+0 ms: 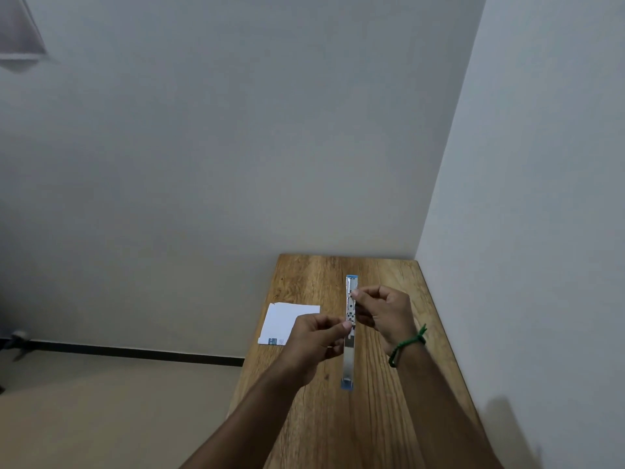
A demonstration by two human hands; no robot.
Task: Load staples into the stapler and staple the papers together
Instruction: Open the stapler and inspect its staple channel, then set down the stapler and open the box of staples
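- The stapler [350, 333] is swung fully open into one long straight line, running away from the person above the middle of the wooden desk [382, 418]; it shows bare metal along its length and a blue tip at each end
- Both hands hold the stapler near its middle, raised above the desk rather than resting on it, as far as the view lets me judge
- The left hand [316, 336] comes in from the left side, its fingers [345, 324] curled and the thumb and forefinger pinched against the left edge of the metal channel
- The right hand [382, 314] comes in from the right, slightly farther from the person; its fingers [358, 294] are pinched at the metal rail; whether they grip a strip of staples or only the stapler itself is too small to tell
- A green cord bracelet [407, 345] is tied round the right wrist
- The papers [285, 318] lie flat on the desk to the left of the stapler, at the desk's left edge, one corner reaching just over it; a small blue mark shows on the near corner, and the left hand covers part of the sheet from this view
- The desk stands in a corner, its far end against a pale wall [236, 147] and its right side along another wall
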